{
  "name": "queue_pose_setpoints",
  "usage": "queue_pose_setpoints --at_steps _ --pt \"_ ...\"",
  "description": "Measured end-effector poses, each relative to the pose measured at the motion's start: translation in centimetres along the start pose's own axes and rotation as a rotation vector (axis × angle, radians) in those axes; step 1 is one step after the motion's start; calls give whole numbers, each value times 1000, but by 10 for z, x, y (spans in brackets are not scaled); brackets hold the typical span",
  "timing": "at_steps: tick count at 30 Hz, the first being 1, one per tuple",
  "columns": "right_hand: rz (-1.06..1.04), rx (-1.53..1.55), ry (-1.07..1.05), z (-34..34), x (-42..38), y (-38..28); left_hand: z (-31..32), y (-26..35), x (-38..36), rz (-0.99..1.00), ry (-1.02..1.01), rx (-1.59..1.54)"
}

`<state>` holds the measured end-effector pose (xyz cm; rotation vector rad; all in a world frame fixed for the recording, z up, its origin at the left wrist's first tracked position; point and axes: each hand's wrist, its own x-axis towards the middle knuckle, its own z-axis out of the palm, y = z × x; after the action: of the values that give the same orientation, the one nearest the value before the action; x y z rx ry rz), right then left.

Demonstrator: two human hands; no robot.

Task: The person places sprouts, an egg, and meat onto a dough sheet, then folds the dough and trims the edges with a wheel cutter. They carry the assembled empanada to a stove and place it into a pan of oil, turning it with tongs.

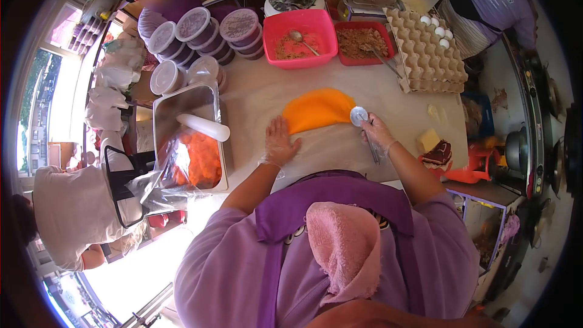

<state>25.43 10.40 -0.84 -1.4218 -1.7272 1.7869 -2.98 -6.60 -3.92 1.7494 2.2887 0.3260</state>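
Observation:
A folded half-round of orange dough (318,111) lies on the worktop with its curved edge away from me. My left hand (280,141), in a clear plastic glove, rests flat on the table at the dough's left end, fingers stretched out. In my gloved right hand (378,133) is a pastry wheel cutter (359,115), its round white disc right at the dough's right end. The cutter's thin metal handle points back toward me below the hand.
Left stands a steel tray of orange filling (197,158) with a white rolling pin (203,127) across it. Behind are stacked lidded tubs (197,27), a pink basin (300,54) and a red tray of crumbly filling (364,42). Egg trays (419,54) stand right; people are nearby.

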Motion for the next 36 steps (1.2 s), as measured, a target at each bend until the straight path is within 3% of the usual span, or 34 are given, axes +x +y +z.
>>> queue_pose_setpoints --at_steps 2,6,10,12,15,19,21,28,36 --pt "7 122 62 5 8 -7 2 -4 0 9 16 9" --pt "-38 -93 76 0 9 -26 8 -5 -1 13 -27 -19" --pt "12 -114 117 2 -1 -59 10 -6 4 47 66 -1" --pt "86 -368 79 1 -2 -66 8 -10 5 38 27 17" --pt "8 -558 89 0 4 -54 9 -10 4 44 39 31" --pt "57 -653 32 0 -11 -62 9 -8 2 37 44 9" --pt "-26 -741 50 0 -14 -61 10 -8 3 40 74 18" --pt "73 -692 -42 10 -6 -53 8 -7 5 66 87 8" --pt "-20 -726 12 14 -6 -45 10 -9 2 86 117 3"
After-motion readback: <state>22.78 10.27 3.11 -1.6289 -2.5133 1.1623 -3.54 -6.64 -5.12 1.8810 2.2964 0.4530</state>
